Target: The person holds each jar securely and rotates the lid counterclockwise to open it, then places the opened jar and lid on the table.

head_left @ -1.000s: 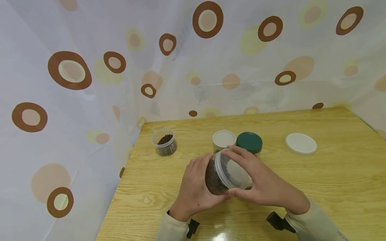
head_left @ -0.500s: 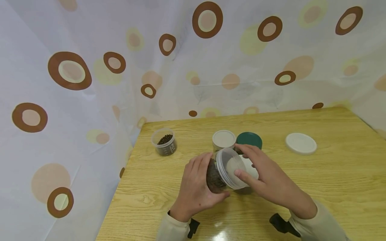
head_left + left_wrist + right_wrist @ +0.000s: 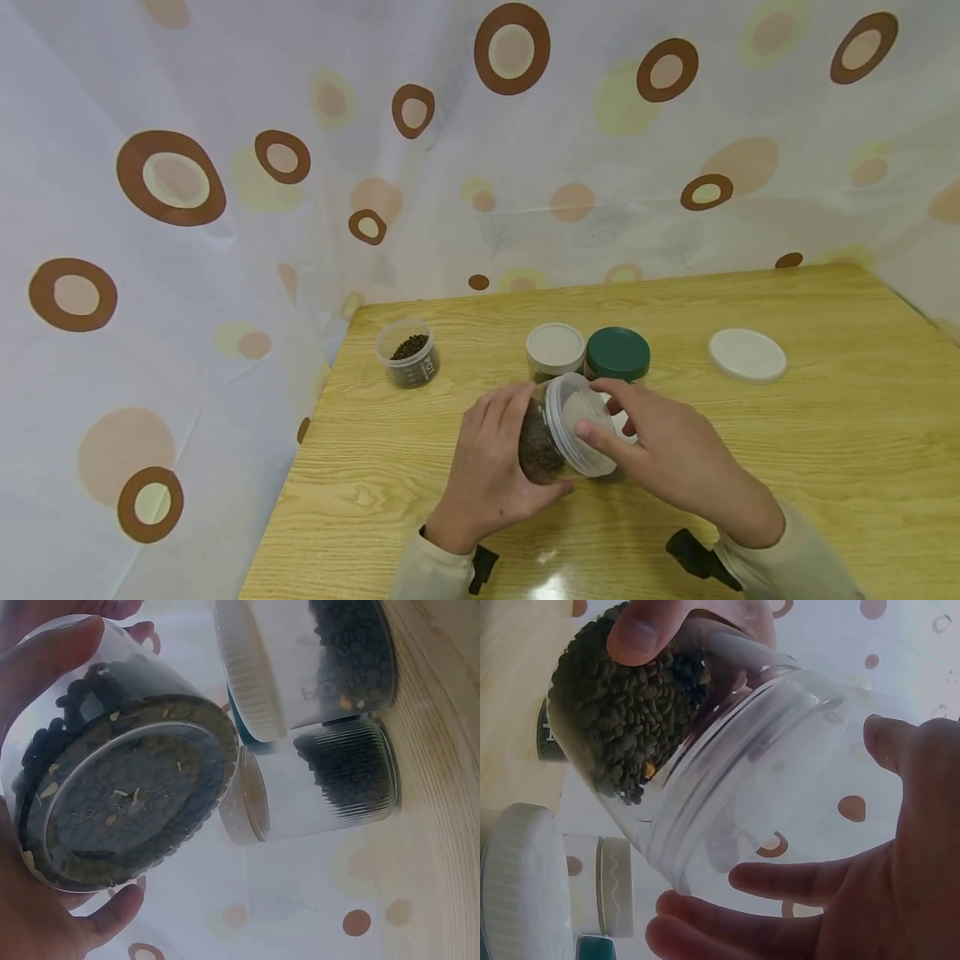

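Tub (image 3: 412,369), lidless and clear-walled, small brown pieces inside: stood at 10 o'clock of the held jar, well apart. Left hand (image 3: 495,467): placed at 8 o'clock, curled round the jar's body, which is grasped between thumb and fingers; the grip is best set below the threads so that the rim is left free. Held jar (image 3: 555,433): lifted above the table (image 3: 472,358), tilted, mouth toward about 3 o'clock; dark beans (image 3: 634,709) are banked at the base end, and a lower mouth would risk spilling them. Whether the mouth is covered by something clear cannot be told. Pale-lidded jar (image 3: 555,347): stood upright at 12 o'clock. Green-lidded jar (image 3: 618,352): stood upright at 1 o'clock, just beside it. Lettered jar (image 3: 300,667), white-lidded: apparently at 3 o'clock, mostly hidden in the head view; it could be knocked, so clearance should be allowed. Right hand (image 3: 675,450): placed at 4 o'clock, fingers parted about the rim, nothing clasped; fingertip contact cannot be told. Any pressure is best spread evenly round the rim. Loose white lid (image 3: 747,354): laid flat at 2 o'clock, well apart.
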Demonstrator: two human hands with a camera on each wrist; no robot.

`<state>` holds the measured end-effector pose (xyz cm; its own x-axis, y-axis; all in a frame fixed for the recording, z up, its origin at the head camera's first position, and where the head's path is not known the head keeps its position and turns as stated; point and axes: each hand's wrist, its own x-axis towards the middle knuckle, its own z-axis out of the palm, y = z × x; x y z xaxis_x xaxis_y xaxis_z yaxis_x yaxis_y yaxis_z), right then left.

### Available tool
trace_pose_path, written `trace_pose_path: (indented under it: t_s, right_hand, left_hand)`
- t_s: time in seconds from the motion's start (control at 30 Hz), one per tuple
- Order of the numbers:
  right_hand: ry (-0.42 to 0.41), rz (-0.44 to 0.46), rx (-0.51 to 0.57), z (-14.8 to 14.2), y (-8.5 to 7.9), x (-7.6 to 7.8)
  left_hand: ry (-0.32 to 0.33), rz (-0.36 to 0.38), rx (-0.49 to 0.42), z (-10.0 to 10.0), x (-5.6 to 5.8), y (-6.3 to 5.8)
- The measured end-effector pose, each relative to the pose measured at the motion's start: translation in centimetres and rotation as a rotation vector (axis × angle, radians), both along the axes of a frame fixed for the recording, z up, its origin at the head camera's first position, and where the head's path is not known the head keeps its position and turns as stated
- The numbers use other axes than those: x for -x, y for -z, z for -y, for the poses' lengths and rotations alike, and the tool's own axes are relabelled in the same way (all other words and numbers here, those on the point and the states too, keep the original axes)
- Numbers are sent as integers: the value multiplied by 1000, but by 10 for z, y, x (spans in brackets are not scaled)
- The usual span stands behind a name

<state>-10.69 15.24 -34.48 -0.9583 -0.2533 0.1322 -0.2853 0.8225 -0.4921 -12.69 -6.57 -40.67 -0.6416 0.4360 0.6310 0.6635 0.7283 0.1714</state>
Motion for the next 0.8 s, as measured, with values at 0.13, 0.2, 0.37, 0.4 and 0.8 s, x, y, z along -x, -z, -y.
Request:
trace_pose_path:
  t_s: [0.13,0.2,0.37,0.4,0.8]
  right_hand:
    - [12,26,-45,1,-1,0]
    - [18,42,-62,2,0,0]
    - [21,59,-69,3,3,1]
    - [21,57,-67,3,2,1]
    - [-193,-141,-30,-3,7,-2]
  left_hand:
    - [-6,-21,18,-1,0,1]
    - [-5,-27,25,-1,0,2]
    - [0,-35,38,-1,0,3]
    - [0,-35,38,-1,0,3]
    - [14,23,-24,2,-1,1]
